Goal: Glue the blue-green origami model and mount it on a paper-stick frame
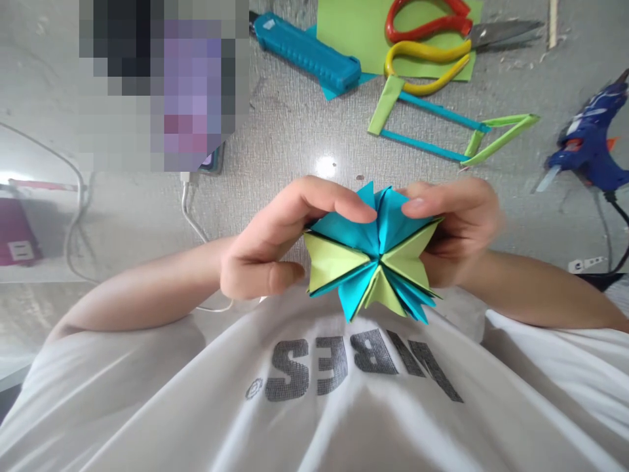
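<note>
Close in front of my chest is a folded paper flower [400, 257] with pointed blue and light green petals that meet at one centre. My left hand [289, 239] holds it from the left, its index finger bent over an upper blue petal and its thumb by the lower left edge. On the other side, my right hand [464, 219] grips it with the thumb against the upper right blue petal. Some of the right fingers are hidden behind the paper.
Beyond the hands lie a blue cutter knife [307, 52], red-and-yellow-handled scissors [430, 52] on green paper [348, 39], and a frame of folded paper strips [427, 151]. A blue glue gun [597, 134] rests at right. A white cable [187, 203] runs at left.
</note>
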Available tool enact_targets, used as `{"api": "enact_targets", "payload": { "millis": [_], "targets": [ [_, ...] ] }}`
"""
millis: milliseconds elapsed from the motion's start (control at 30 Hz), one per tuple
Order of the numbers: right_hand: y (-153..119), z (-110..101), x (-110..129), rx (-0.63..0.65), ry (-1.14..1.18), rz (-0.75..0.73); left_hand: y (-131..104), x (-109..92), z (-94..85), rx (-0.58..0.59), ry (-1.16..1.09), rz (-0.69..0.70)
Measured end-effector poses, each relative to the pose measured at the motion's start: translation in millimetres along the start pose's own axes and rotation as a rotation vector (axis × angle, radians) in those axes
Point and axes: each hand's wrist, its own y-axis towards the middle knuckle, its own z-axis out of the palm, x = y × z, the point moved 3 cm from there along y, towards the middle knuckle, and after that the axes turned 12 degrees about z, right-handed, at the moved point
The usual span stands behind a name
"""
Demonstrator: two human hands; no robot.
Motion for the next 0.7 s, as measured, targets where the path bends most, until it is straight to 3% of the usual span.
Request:
{"api": "enact_targets", "payload": {
  "millis": [100, 200, 367, 500, 700],
  "targets": [
    [2.5, 6.0, 8.5, 0.091, -0.032, -0.171, -1.9, -3.3, 5.0, 0.025, 0.018, 0.037],
    [6.0, 5.0, 10.3, 0.059, -0.074, -0.183, -2.5, -0.3, 8.8, 0.017, 0.095, 0.104],
    [2.0, 6.4, 7.4, 0.003, -0.126, -0.199, -0.7, 11.5, 5.2, -0.159, 0.33, 0.233],
    [-3.9, 10.1, 5.7, -0.023, -0.165, -0.207, 3.2, 11.3, 6.8, -0.12, 0.427, 0.367],
    [-3.3, 9.1, 9.5, 0.029, -0.173, -0.228, 0.3, 8.7, 8.9, -0.116, 0.488, 0.383]
  ]
}}
